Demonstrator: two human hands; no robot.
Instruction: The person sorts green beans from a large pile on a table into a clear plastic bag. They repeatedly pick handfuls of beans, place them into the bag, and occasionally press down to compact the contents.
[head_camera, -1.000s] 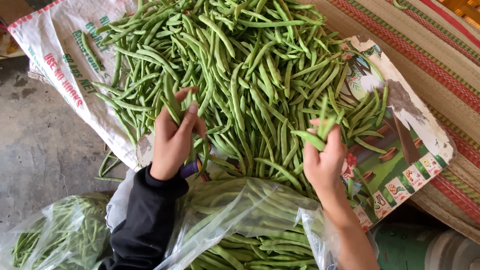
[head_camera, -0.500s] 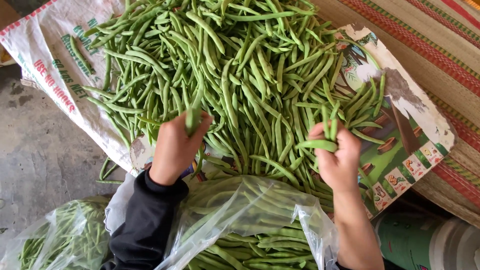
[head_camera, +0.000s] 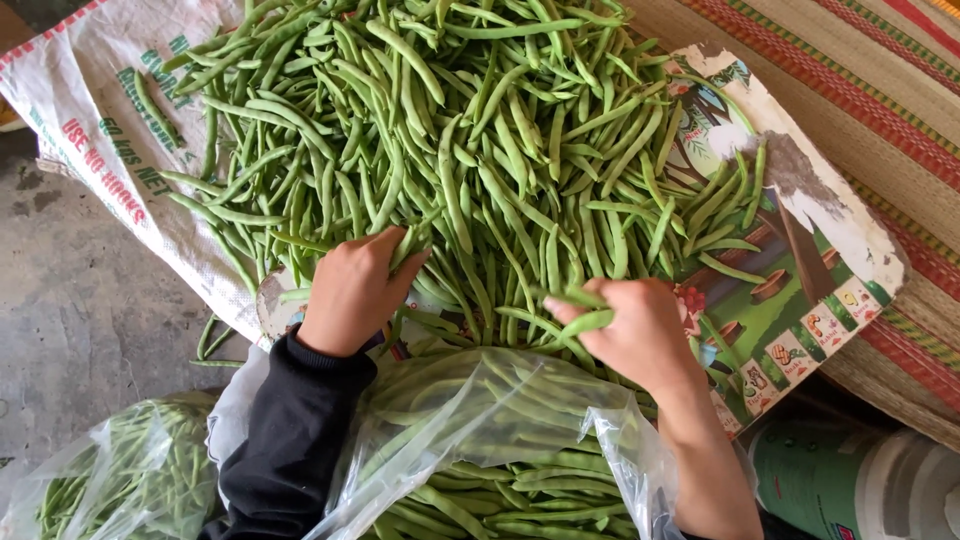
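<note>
Your left hand (head_camera: 355, 290) and right hand (head_camera: 635, 330) each clutch green beans (head_camera: 500, 150); the near clear bag (head_camera: 480, 440) is part filled, a large pile left.

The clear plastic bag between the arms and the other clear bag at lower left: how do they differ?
The clear plastic bag between the arms gapes open under the hands; the clear bag at lower left lies aside on the grey floor, untouched and cut off by the frame. Both hold green beans.
</note>
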